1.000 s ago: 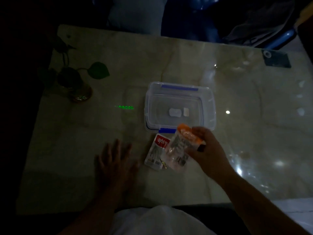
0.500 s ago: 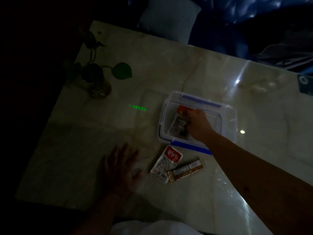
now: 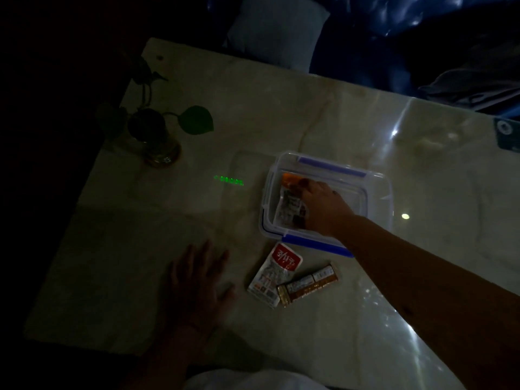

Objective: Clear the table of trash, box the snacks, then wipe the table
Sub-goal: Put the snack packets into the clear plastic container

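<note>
A clear plastic box [image 3: 374, 192] with blue clips stands in the middle of the dim marble table [image 3: 281, 114]. My right hand [image 3: 323, 206] reaches into it, fingers on an orange-topped snack packet [image 3: 289, 205] lying against the box's left wall. In front of the box lie a red-and-white snack packet [image 3: 274, 274] and a brown snack bar [image 3: 308, 284], touching each other. My left hand [image 3: 197, 282] rests flat on the table to their left, fingers spread, holding nothing.
A small plant in a glass pot [image 3: 157, 136] stands at the table's far left. A green light streak [image 3: 228, 180] shows left of the box. A dark card [image 3: 506, 133] lies at the right edge. Blue seating and a pale cushion [image 3: 275, 29] lie beyond.
My right hand carried the orange-topped packet from in front of the box into the box and laid it down. The brown bar underneath came into view. The left hand stayed put.
</note>
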